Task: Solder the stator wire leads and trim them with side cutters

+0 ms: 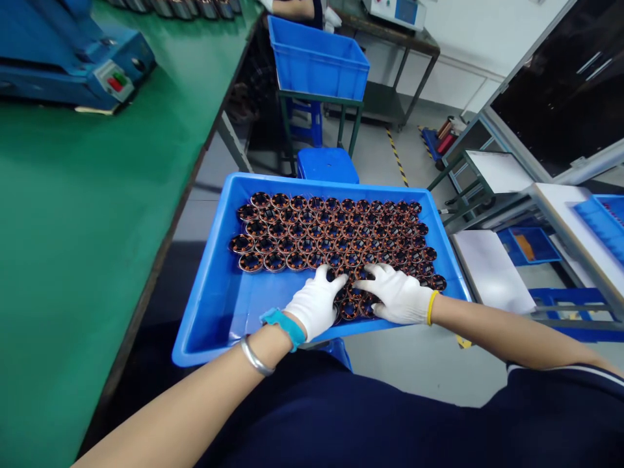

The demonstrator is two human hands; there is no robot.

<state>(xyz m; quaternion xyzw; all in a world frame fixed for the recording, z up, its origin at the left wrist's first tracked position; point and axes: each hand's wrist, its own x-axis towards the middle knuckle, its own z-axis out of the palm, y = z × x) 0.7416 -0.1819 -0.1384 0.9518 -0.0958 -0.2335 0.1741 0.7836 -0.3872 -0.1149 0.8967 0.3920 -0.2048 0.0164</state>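
And there we were, both hands down among the copper-wound rings [316, 231], which stood packed in rows inside the blue tub [277, 296], the near-left stretch of its floor lying bare. My left hand [314, 302] sat at the left edge of the nearest cluster, thumb and forefinger parted; my right hand [402, 296] came in from the other side, fingers spread over the rings there. Was either one pinching a ring? The fingertips were lost among the dark bores and rims, so I couldn't tell. Here was the danger: with the rings so tightly packed, a sideways shove from either hand could travel down a row and knock its neighbours askew. The left was the weak flank, I judged, because that open floor offered nothing to stop a ring from sliding or toppling. Fingers hooked too deep into a bore could drag on the windings and nick or loosen the wire. Glove cloth might snag there too. And low on my left forearm, the metal bangle [256, 356] hung close to the tub's near rim, where a careless dip could knock it.
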